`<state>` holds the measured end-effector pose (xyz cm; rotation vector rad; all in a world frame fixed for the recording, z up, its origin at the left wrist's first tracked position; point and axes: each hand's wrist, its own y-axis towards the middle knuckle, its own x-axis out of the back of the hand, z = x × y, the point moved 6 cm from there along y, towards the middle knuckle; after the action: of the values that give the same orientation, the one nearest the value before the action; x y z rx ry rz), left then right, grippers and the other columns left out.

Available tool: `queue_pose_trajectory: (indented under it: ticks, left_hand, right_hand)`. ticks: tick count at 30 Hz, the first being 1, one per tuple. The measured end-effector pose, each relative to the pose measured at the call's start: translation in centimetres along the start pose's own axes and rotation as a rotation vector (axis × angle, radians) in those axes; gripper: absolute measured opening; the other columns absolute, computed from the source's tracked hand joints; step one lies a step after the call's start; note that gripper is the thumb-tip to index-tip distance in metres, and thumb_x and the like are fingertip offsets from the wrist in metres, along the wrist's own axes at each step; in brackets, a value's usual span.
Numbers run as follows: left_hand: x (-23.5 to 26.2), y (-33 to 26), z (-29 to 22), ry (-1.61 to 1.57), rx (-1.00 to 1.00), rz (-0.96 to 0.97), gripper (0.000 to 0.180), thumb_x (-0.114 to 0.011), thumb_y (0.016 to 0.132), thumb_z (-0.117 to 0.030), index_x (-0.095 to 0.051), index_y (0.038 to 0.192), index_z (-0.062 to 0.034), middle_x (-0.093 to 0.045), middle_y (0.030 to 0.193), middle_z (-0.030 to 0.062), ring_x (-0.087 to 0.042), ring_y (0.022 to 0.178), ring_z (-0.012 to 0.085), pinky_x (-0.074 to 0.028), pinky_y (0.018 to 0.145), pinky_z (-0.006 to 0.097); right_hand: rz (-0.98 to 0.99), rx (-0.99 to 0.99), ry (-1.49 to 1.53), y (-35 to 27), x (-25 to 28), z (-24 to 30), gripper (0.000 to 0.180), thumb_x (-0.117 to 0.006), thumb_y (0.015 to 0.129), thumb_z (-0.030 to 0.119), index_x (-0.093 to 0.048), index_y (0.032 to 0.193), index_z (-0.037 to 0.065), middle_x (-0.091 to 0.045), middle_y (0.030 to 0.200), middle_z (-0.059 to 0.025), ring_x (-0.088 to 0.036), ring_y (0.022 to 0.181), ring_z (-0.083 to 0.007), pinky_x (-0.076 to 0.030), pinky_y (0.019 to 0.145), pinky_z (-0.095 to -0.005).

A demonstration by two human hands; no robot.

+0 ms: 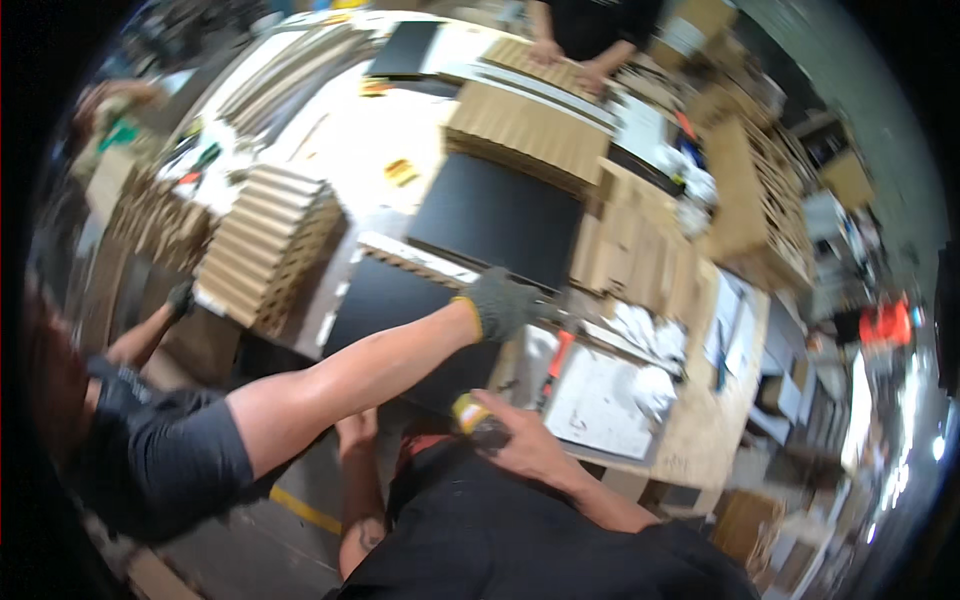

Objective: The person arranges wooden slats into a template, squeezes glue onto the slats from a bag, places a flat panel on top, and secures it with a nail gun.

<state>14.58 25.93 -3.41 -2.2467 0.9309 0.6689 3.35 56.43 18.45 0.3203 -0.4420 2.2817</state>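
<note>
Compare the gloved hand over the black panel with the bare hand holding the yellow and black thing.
The co-worker's gloved hand wears a grey glove with a yellow cuff; the person's right hand is bare. The gloved hand reaches out over the black panel; the right hand sits close to the body. The right hand grips a small yellow and black object; whether the gloved hand grips anything is blurred.

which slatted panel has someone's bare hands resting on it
The far slatted panel, under a co-worker's bare hands at the table's far end. The middle stack and left stack have none on them.
</note>
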Motion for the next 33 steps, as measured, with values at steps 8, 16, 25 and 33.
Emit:
queue_pose_trajectory:
  ticks: [8,16,25,33]
  left_hand:
    - [-2.5,-1.1,0.3,-0.396,0.206,-0.059,0.056,-0.053,0.101,-0.031,-0.041,0.143,0.0041,-0.044,0.149,0.0187,-0.041,0.136,0.0378,-0.032,0.117,0.050]
    - [0.2,-1.1,-0.6,0.048,0.187,-0.354,0.018,-0.046,0.100,-0.014,-0.058,0.113,-0.0087,-0.062,0.106,0.0062,-0.060,0.104,0.0204,-0.040,0.107,0.049]
    - [-1.6,-2.3,-0.9,0.022,0.113,-0.524,0.021,-0.056,0.097,-0.018,-0.058,0.114,-0.0052,-0.064,0.108,0.0078,-0.061,0.108,0.0259,-0.045,0.103,0.051]
    - [-4.3,-1.5,-0.2,0.083,0.101,-0.540,0.063,-0.059,0.096,-0.020,-0.033,0.150,0.0014,-0.049,0.140,0.0118,-0.045,0.130,0.0206,-0.033,0.111,0.047]
  right_hand:
    - [0.108,-0.141,-0.062,-1.8,0.3,-1.5,0.071,-0.071,0.079,0.017,-0.043,0.143,0.005,-0.061,0.125,-0.0259,-0.060,0.110,-0.0442,-0.050,0.092,-0.0436]
    - [0.055,-0.094,-0.029,-1.3,0.7,-0.9,0.073,-0.071,0.074,0.014,-0.047,0.143,0.006,-0.063,0.120,-0.0256,-0.061,0.111,-0.0416,-0.049,0.094,-0.0432]
    - [0.051,-0.154,-0.001,0.0,0.6,1.2,0.075,-0.076,0.067,0.001,-0.052,0.138,0.006,-0.068,0.107,-0.0249,-0.068,0.101,-0.0383,-0.051,0.086,-0.0345]
    - [0.052,-0.167,-0.042,0.1,-0.1,1.4,0.073,-0.071,0.067,-0.002,-0.053,0.137,0.001,-0.071,0.105,-0.0211,-0.069,0.093,-0.0240,-0.053,0.081,-0.0325]
